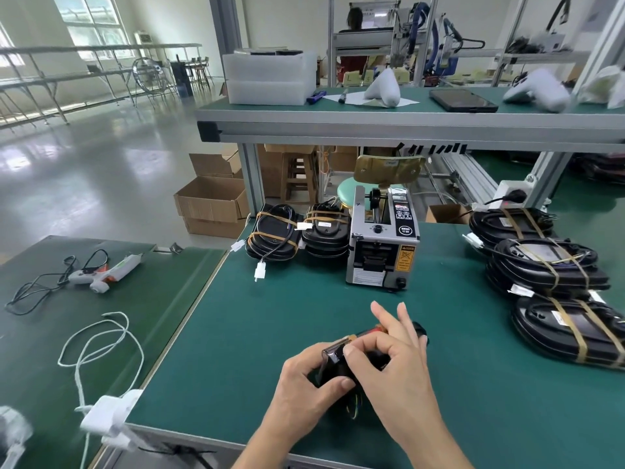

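Head view shows a small black part [333, 365] held over the green tabletop [257, 319], near its front edge, between both hands. The left hand [301, 384] grips it from the left, its fingers curled round the side and the thumb on the near face. The right hand [395, 363] pinches its top between thumb and forefinger, its other fingers [384, 318] straight and spread. Thin wires [355, 407] hang beneath it. A tape dispenser [382, 245] stands well behind.

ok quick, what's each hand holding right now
left hand: grips the small black part
right hand: pinches the same part, two fingers straight
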Tool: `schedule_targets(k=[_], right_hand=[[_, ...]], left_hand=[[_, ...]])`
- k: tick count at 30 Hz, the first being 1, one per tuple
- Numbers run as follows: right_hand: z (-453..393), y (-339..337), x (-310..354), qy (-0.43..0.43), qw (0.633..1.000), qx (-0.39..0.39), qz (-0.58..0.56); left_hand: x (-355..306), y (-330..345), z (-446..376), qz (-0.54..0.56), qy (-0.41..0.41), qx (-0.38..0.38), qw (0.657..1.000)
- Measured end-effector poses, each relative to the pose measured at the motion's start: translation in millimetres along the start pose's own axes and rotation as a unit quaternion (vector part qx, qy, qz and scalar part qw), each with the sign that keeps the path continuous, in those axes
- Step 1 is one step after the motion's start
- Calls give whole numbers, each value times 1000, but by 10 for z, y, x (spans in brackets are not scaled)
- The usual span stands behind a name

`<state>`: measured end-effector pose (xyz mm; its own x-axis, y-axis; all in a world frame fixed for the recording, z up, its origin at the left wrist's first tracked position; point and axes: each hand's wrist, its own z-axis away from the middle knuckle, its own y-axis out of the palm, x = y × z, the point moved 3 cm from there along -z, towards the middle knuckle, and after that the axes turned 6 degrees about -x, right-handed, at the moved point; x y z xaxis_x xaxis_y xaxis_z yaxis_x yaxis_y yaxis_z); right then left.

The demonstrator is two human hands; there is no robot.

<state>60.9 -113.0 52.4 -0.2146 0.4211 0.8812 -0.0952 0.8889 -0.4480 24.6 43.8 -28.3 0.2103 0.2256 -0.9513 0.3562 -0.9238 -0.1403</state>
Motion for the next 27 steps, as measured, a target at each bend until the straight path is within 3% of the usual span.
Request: schedule_targets(k=[27], right_hand=[[-13, 45, -1, -16, 1000, 0, 14]], left_hand=[[-45, 5, 1, 2, 0, -10, 1000]])
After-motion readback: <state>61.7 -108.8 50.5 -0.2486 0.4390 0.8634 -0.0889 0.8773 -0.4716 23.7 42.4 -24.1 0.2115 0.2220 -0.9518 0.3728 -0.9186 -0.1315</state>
